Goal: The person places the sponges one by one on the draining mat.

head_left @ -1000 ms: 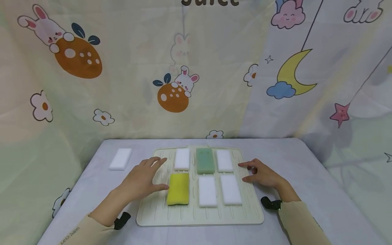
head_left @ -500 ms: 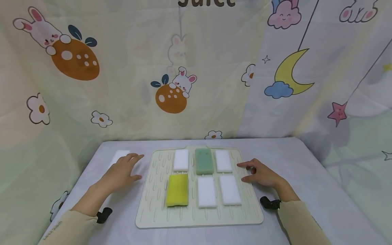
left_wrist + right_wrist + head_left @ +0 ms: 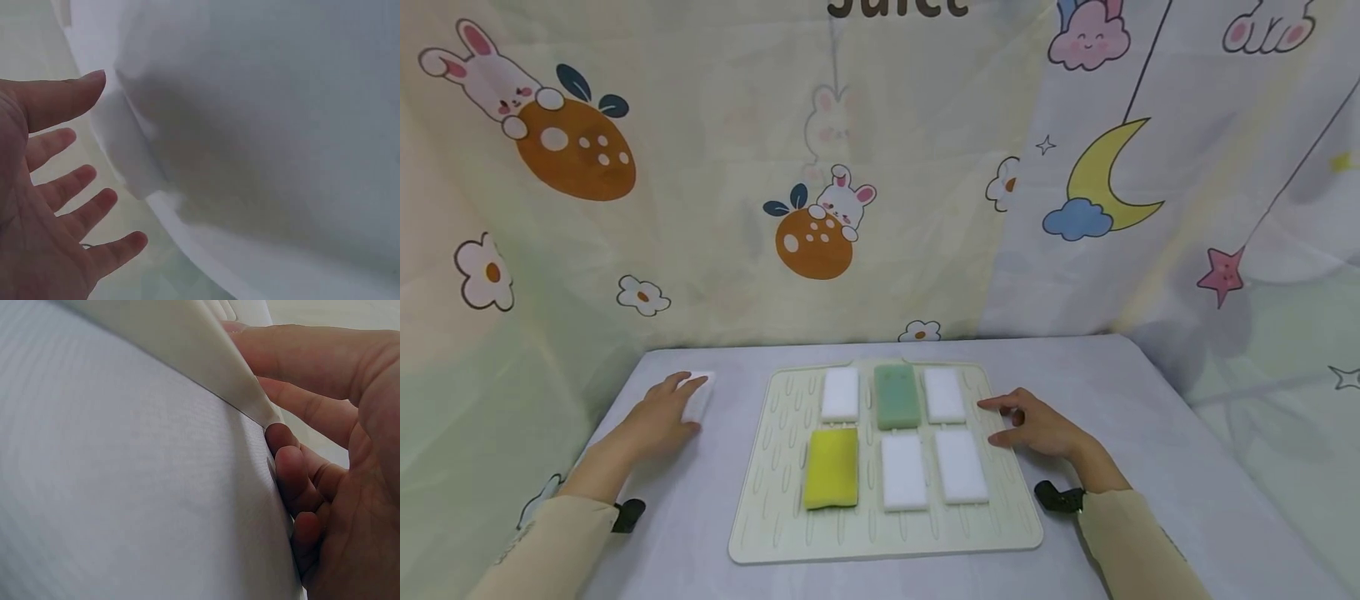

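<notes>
My left hand (image 3: 658, 423) reaches over a loose white sponge block (image 3: 699, 402) lying flat on the far left of the table, partly hidden by the fingers. In the left wrist view the thumb and spread fingers stand around that block without visibly closing on it. My right hand (image 3: 1037, 429) rests at the right edge of a cream ridged drying mat (image 3: 767, 525), index finger and thumb extended onto it, the other fingers curled by its rim. On the mat lie a yellow sponge (image 3: 832, 468), a green sponge (image 3: 897, 396) and several white sponge blocks (image 3: 903, 472), in two rows.
A white cloth covers the table (image 3: 865, 582). Behind it hangs a printed curtain (image 3: 715, 192) with rabbits, a moon and flowers. Bare mat ridges run left of the yellow sponge. Black wrist cameras (image 3: 1060, 497) sit at both sleeves.
My left hand has moved left, from beside the yellow sponge across to the loose white block. My right hand stays at the mat's edge. The view has shifted slightly.
</notes>
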A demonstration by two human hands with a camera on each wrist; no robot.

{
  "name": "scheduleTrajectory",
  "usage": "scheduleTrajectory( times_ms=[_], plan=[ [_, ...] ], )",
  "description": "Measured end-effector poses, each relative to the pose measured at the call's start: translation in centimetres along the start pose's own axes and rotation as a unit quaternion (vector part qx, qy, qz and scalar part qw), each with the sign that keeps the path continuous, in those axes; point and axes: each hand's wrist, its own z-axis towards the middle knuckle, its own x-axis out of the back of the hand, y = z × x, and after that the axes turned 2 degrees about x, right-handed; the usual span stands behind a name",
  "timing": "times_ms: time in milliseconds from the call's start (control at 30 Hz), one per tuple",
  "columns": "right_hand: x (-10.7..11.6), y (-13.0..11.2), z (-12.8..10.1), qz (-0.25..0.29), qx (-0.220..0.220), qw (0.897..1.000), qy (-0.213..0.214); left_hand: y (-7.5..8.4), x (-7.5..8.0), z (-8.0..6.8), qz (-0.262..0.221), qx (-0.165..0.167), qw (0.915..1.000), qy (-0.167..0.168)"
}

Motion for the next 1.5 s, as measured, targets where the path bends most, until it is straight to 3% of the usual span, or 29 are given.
scheduleTrajectory(
  times_ms=[400, 900, 1500],
  plan=[
    [0.0, 0.0, 0.0, 0.007, -0.002, 1.0, -0.001, -1.8, 0.0, 1.0, -0.021, -0.001, 0.9994, -0.027],
    [-0.6, 0.3, -0.1, 0.016, 0.001, 1.0, -0.003, -1.4, 0.6, 1.5, -0.012, 0.009, 0.997, -0.076],
    [0.0, 0.3, -0.1, 0.01, 0.011, 1.0, 0.001, -1.9, 0.7, 2.5, -0.025, -0.007, 0.9964, -0.08]
  ],
)
